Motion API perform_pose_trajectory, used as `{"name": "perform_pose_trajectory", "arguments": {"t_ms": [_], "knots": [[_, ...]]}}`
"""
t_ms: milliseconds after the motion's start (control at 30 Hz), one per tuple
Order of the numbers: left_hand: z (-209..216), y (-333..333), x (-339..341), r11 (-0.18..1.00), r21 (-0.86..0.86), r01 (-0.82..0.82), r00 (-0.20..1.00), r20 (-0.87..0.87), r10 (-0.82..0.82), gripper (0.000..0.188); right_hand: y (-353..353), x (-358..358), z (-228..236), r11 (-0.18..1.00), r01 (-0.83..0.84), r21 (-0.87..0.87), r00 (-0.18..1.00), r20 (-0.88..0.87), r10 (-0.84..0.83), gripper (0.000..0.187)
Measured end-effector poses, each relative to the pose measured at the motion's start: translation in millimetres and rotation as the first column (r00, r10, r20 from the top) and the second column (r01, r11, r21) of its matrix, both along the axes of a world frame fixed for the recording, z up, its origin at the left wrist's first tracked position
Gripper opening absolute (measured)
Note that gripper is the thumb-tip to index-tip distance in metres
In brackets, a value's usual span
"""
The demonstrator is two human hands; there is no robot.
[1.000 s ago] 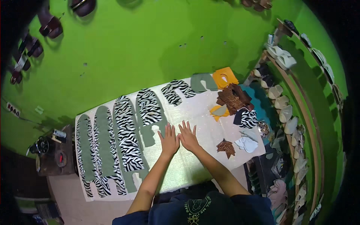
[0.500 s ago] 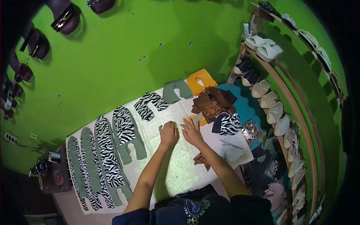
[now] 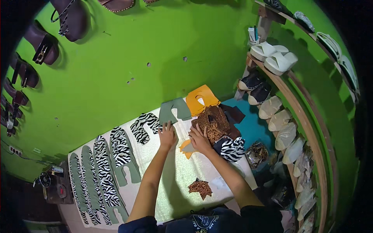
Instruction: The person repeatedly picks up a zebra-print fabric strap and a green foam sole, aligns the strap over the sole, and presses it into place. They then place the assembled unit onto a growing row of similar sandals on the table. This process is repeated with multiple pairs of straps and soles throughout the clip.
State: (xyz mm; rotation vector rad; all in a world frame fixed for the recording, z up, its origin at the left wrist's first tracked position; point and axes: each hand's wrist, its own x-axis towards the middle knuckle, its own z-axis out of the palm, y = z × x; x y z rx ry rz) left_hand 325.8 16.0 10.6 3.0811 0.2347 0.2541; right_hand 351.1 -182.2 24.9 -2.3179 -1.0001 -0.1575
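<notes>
My left hand [image 3: 167,134] is open, its fingers stretched toward the lower edge of a green cut piece [image 3: 169,112] and beside a zebra-print piece [image 3: 140,132]. Whether the fingertips touch either is hard to tell. Over the near-left edge of a pile of leopard-print pieces [image 3: 214,124] lies my right hand [image 3: 199,140], open with fingers spread. Next to it, a small grey piece [image 3: 188,146] rests on an orange one [image 3: 188,155]. Orange cut pieces [image 3: 204,93] lie at the table's far edge. Right of my right hand is a folded zebra-print bundle [image 3: 233,149].
Long green and zebra-print strips [image 3: 105,171] fill the table's left side. A small leopard-print piece [image 3: 200,189] lies near me, with a clear bag [image 3: 257,154] at the right. Shoe racks [image 3: 281,83] hold several shoes at right; brown shoes [image 3: 74,23] hang on the green wall.
The view has shifted. My left hand has reached farther, toward the green piece, and its fingers have straightened. My right hand has moved onto the leopard-print pile's edge. The small orange-and-grey pieces lie farther from the pile.
</notes>
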Motion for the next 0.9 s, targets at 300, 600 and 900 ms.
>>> {"name": "perform_pose_trajectory", "arguments": {"t_ms": [300, 600, 900], "knots": [[6.9, 2.2, 12.8, 0.998, -0.041, -0.045, 0.997, 0.055, 0.048, 0.039, 10.4, 8.8, -3.5, 0.998, -0.054, 0.024, 0.998, 0.012, 0.054, 0.03], [65.2, -16.9, -11.2, 0.918, -0.319, 0.234, 0.884, 0.463, -0.064, 0.032, 22.6, 16.3, 18.6, 0.979, 0.178, 0.102, 0.98, 0.069, -0.186, 0.057], [76.0, -42.3, -105.1, 0.879, -0.295, 0.375, 0.802, 0.579, -0.148, 0.035, 33.8, -5.3, 24.8, 0.962, 0.17, 0.215, 0.984, 0.014, -0.177, 0.081]]}}
